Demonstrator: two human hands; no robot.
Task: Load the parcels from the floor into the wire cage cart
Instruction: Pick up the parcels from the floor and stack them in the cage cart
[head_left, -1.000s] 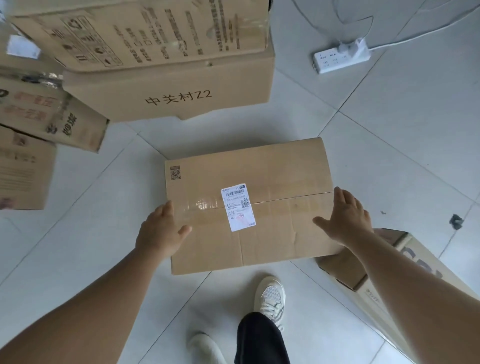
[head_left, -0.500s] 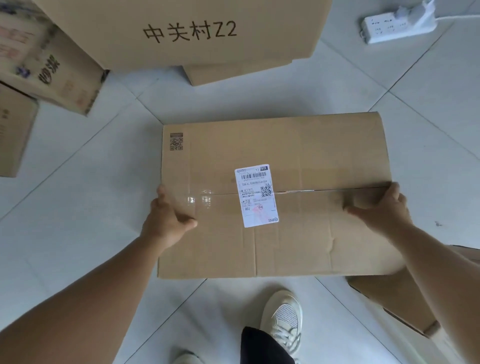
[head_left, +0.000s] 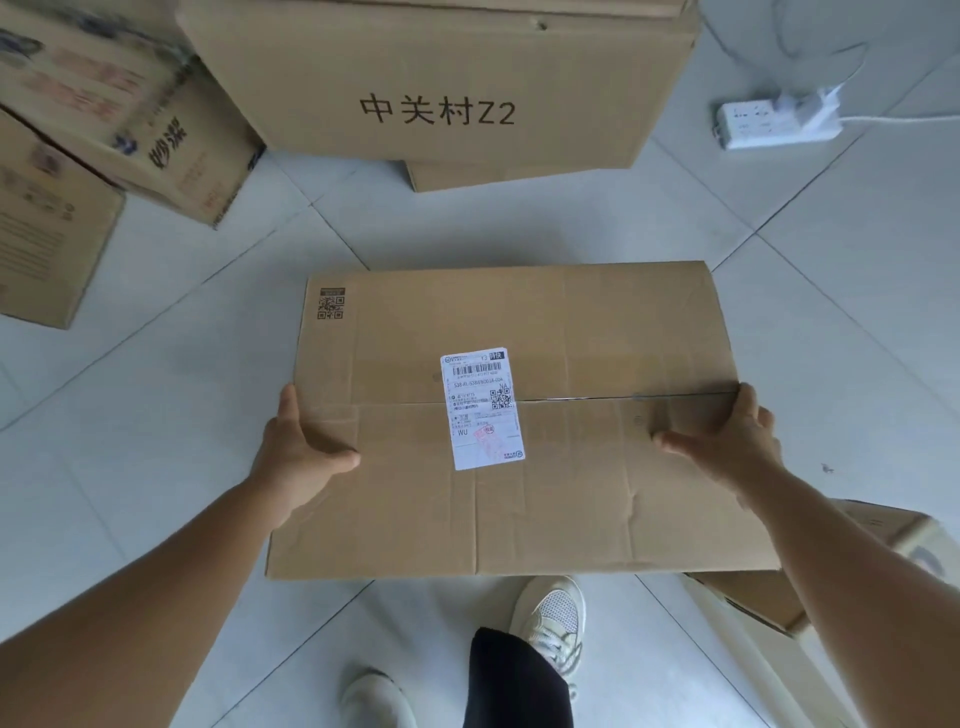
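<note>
Cardboard parcel (head_left: 519, 415) held level above the tiled floor (head_left: 156, 415), gripped at both ends: left hand (head_left: 296, 457) and right hand (head_left: 727, 441) each lay a thumb on top, while the fingers wrap under the sides, hidden. Between the thumbs sits a white shipping label (head_left: 480, 408). Beyond the fingers stand stacked boxes (head_left: 441, 83).

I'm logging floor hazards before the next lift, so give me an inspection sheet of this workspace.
Surface: pale tiled floor.
Job's things: labelled parcel held at both side edges; cart not in view.
Clutter: stacked boxes ahead and left, another box at the right.
Grippers: left hand and right hand grip the parcel, thumbs on top.
Cables: power strip with white cord on the floor.
Surroundings: person's shoes below the parcel.
</note>
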